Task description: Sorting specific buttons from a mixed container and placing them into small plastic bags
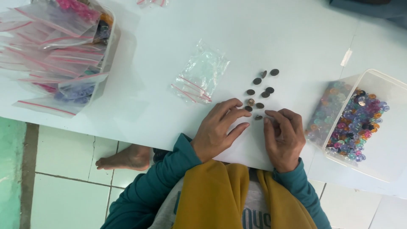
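I see my left hand [218, 127] spread flat on the bench [140, 51], fingertips at the dark buttons [259, 91], while my right hand [283, 135] curls loosely, holding nothing visible.

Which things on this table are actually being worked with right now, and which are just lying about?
In hand:
left hand
right hand
dark buttons, fingertips at the nearest ones

Lying about:
empty zip bags
clear tub of coloured beads
tub of filled bags
white table
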